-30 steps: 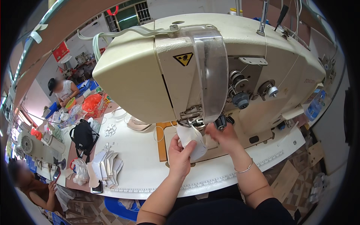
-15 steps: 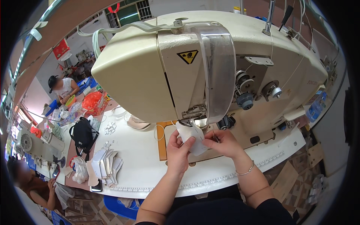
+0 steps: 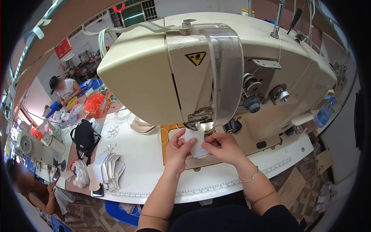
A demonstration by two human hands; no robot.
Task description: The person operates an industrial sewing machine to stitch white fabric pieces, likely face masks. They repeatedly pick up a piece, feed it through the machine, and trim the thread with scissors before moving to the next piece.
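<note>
Pinching one white fabric piece (image 3: 196,144) under sewing machine (image 3: 201,69) presser foot: your left hand (image 3: 177,151), right hand (image 3: 226,147), both grasping.

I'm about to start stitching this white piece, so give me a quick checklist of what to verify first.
1. White fabric piece under the needle area: ok.
2. Left hand gripping the piece's left edge: ok.
3. Right hand pinching its right edge: ok.
4. Fingertips away from the needle: cannot tell, they sit close below it.
5. Clear needle guard in place on the sewing machine: ok.
6. Presser foot down: cannot tell.
</note>
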